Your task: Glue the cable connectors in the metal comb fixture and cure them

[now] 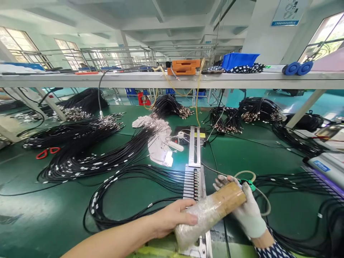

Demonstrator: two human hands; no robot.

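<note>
My left hand, bare, grips the near end of a long block wrapped in clear plastic and brown tape. At the block's far end is my right hand, in a white glove, with its thumb and palm against the taped part; a green item with a pale cord touches this hand. Beneath the block runs a metal fixture, its lower part partly hidden. Black cables lie side by side in the fixture's slots, their metal ends at its right side.
Cable bundles cover the left, with red-handled scissors nearby. A white cloth and black box lie behind the fixture. A shelf spans the back. More cables and a grey device are at right.
</note>
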